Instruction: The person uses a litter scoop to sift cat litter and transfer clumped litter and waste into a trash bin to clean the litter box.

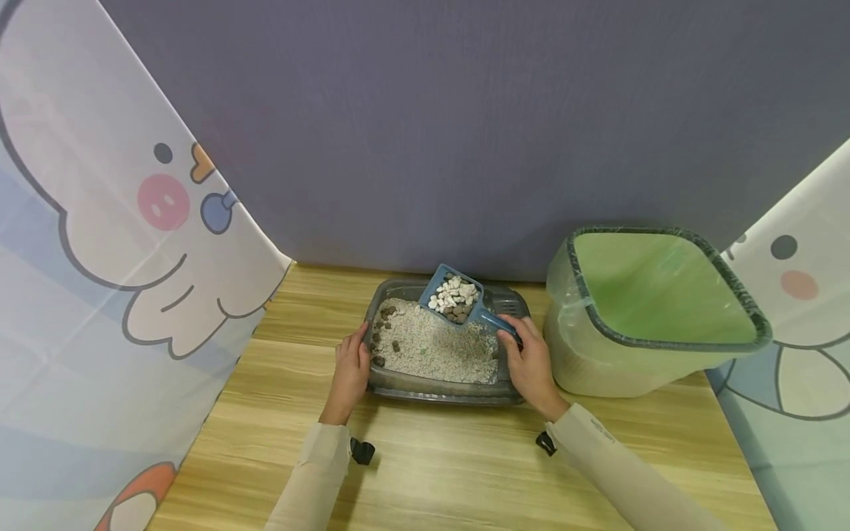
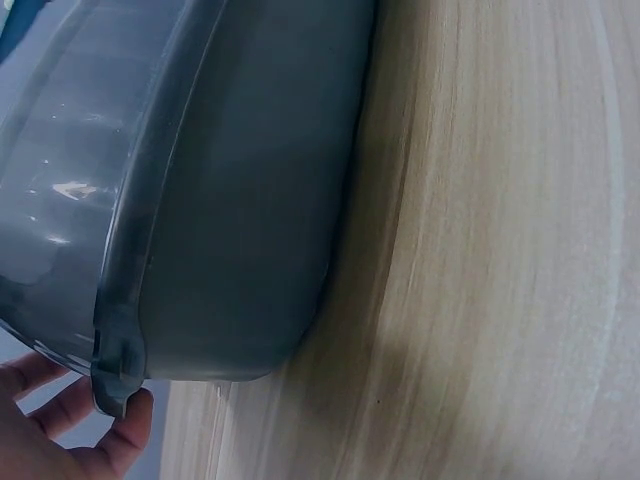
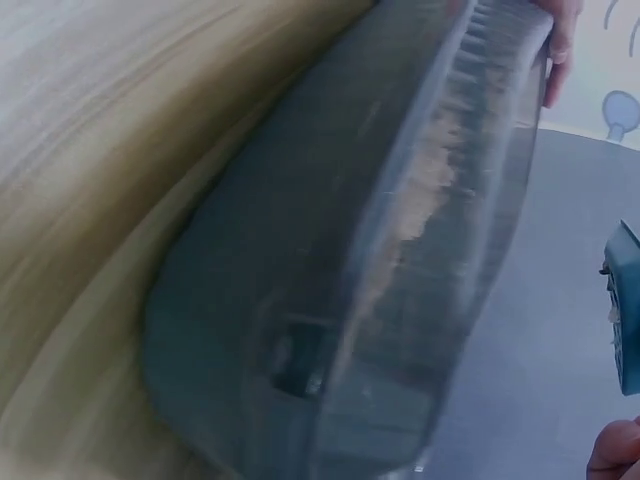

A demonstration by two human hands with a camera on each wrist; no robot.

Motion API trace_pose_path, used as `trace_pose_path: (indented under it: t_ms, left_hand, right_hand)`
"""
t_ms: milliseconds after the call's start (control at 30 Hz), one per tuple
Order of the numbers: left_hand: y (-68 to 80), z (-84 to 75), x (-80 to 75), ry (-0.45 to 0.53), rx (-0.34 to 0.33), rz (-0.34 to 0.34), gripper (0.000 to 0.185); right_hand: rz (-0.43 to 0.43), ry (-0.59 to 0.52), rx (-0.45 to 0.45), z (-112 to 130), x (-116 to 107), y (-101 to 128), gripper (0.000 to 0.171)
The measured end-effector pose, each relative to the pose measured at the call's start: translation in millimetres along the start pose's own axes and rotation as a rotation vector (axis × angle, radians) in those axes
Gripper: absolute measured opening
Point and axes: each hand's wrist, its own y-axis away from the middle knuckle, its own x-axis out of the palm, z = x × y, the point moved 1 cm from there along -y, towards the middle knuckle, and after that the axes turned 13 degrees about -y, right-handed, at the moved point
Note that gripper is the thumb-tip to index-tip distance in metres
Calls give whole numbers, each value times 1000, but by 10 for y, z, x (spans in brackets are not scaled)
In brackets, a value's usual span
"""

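Observation:
My right hand (image 1: 531, 363) grips the handle of a blue litter scoop (image 1: 489, 318). The scoop is over the back of a grey litter box (image 1: 438, 391), loaded with white clumps (image 1: 454, 293) and brown lumps (image 1: 457, 313). Pale litter (image 1: 438, 346) covers the box floor, with more dark lumps (image 1: 378, 361) along its left side. At the box's left end my left hand (image 1: 350, 369) holds the rim; its thumb and fingertips (image 2: 130, 432) show around the rim's corner in the left wrist view. Only the scoop's edge and a fingertip appear at the right of the right wrist view.
A tall bin (image 1: 598, 365) with a green inside and a clear liner stands right of the box. Both rest on a wooden table (image 1: 425, 464). A grey panel (image 1: 425, 147) rises behind, and printed cartoon sheets (image 1: 99, 221) flank the table.

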Motion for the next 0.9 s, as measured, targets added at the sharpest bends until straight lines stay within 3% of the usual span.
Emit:
trace_pose_path:
  t_ms: [200, 467, 800, 900]
  left_hand:
    - [0, 3, 5, -7, 10, -5, 41]
    - [-7, 24, 15, -5, 9, -5, 41]
    - [-7, 14, -3, 15, 17, -1, 41]
    - [5, 32, -19, 17, 13, -4, 42]
  right_hand:
    - [-21, -33, -58, 232, -79, -62, 30]
    - [-48, -79, -91, 724, -278, -161, 30]
    - [-248, -13, -117, 1234, -856, -371, 24]
    - [-320, 44, -58, 1280, -1104, -385, 25]
